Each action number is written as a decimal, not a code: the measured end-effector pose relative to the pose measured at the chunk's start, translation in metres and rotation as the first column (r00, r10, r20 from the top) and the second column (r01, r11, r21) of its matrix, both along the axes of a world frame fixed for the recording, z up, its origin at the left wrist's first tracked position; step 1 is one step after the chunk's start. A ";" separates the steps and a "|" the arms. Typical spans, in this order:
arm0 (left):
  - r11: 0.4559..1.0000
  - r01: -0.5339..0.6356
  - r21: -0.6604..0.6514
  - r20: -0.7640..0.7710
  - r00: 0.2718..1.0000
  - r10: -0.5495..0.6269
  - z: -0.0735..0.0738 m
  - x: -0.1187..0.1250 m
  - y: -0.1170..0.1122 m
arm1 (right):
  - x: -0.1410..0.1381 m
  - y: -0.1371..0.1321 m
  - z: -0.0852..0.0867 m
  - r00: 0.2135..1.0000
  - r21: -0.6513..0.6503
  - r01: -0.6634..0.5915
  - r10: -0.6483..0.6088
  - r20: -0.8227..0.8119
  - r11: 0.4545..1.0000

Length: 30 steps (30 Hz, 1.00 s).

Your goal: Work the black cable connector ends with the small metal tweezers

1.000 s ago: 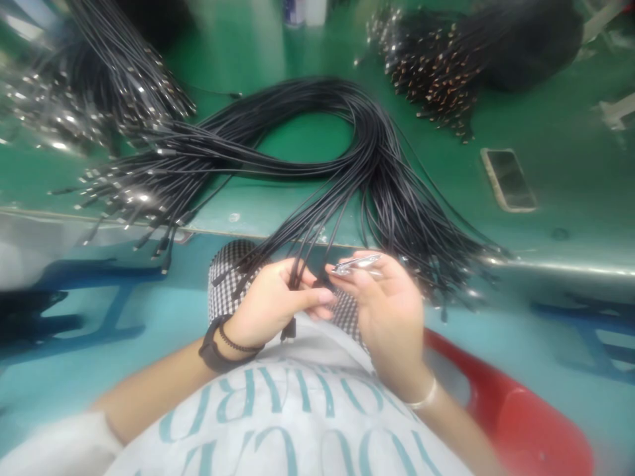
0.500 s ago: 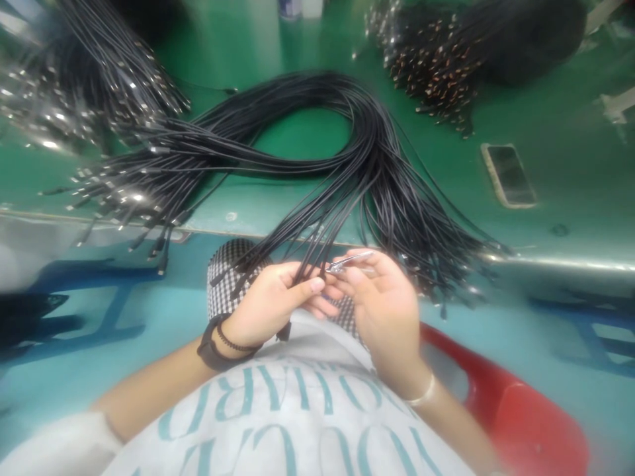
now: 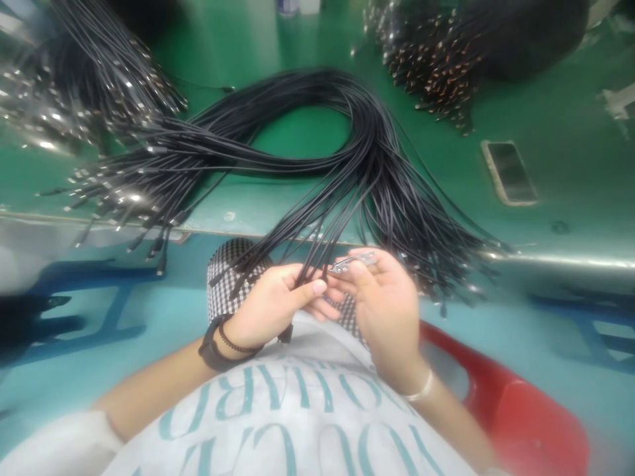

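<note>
A big looped bundle of black cables point(image 3: 302, 142) lies on the green table point(image 3: 446, 178), and its ends hang over the front edge into my lap. My left hand point(image 3: 270, 307) is closed round several of these cable ends, thumb pressed on top. My right hand point(image 3: 384, 307) sits right beside it, fingers curled, pinching a small shiny metal connector piece point(image 3: 353, 261) at the fingertips. The two hands almost touch above my checked trousers.
More cable bundles with metal plugs lie at the far left point(image 3: 94, 99) and far right point(image 3: 446, 59). A phone point(image 3: 509, 173) lies face up on the table's right side. A red chair point(image 3: 510, 410) is under me. Blue stool frames stand on the floor on both sides.
The hands have drawn slightly closer together and the metal piece has shifted a little toward the cable ends. Otherwise the view has only moved a little.
</note>
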<state>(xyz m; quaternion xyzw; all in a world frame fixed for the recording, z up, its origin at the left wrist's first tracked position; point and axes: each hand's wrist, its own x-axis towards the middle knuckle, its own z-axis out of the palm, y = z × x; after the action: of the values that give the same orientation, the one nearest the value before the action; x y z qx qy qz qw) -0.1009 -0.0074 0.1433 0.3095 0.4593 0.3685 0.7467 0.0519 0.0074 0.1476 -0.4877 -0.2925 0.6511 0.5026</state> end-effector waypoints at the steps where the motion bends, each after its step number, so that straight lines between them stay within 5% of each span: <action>1: 1.000 0.000 -0.004 0.002 1.000 0.000 0.000 0.000 0.000 | 0.000 0.000 0.000 0.999 0.011 0.001 -0.001 -0.035 1.000; 6: 0.998 0.053 -0.020 0.005 0.999 -0.053 -0.004 0.000 0.000 | 0.003 -0.003 0.009 0.981 0.110 -0.167 0.177 -0.085 0.980; 8: 0.992 0.123 -0.016 0.008 0.992 -0.123 -0.004 0.000 0.000 | 0.010 -0.001 0.013 0.964 0.129 -0.265 0.260 0.054 0.955; 10: 0.984 0.176 -0.027 0.013 0.984 -0.175 -0.001 -0.001 0.000 | 0.023 0.004 0.015 0.905 0.157 -0.297 0.226 0.360 0.942; 12: 0.978 0.202 -0.046 0.016 0.979 -0.202 0.003 -0.002 -0.001 | 0.041 0.012 0.017 0.699 0.230 -0.207 -0.021 0.715 0.951; 15: 0.970 0.232 -0.073 0.055 0.972 -0.228 0.007 -0.007 -0.003 | 0.068 0.022 0.021 0.174 0.398 -0.023 -0.388 0.905 0.917; 17: 0.964 0.254 -0.074 0.125 0.962 -0.244 0.008 -0.010 -0.003 | 0.080 0.025 0.026 -0.067 0.421 -0.027 -0.422 0.904 0.907; 19: 0.961 0.269 -0.071 0.186 0.950 -0.252 0.007 -0.012 -0.003 | 0.084 0.023 0.033 -0.157 0.372 -0.100 -0.384 0.910 0.923; 21: 0.961 0.269 -0.069 0.209 0.945 -0.250 0.005 -0.012 -0.002 | 0.080 0.019 0.038 -0.047 0.334 -0.168 -0.346 0.937 0.928; 24: 0.962 0.261 -0.076 0.184 0.952 -0.244 0.003 -0.009 0.000 | 0.067 0.013 0.039 0.396 0.243 -0.287 -0.116 0.911 0.927; 26: 0.964 0.252 -0.091 0.153 0.960 -0.236 0.004 -0.008 0.000 | 0.062 0.018 0.032 0.611 0.207 -0.333 0.043 0.791 0.920; 28: 0.965 0.238 -0.115 0.127 0.966 -0.223 0.005 -0.008 0.000 | 0.068 0.038 0.019 0.683 0.261 -0.229 -0.036 0.730 0.938; 30: 0.962 0.229 -0.152 0.117 0.970 -0.212 0.005 -0.009 -0.002 | 0.090 0.073 0.005 0.617 0.356 -0.011 -0.274 0.738 0.934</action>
<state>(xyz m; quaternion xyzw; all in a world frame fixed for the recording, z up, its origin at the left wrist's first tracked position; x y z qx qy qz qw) -0.1102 -0.0096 0.1488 0.2774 0.4128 0.2590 0.8280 0.1419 0.0802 0.1530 -0.6508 -0.5464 0.2792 0.4471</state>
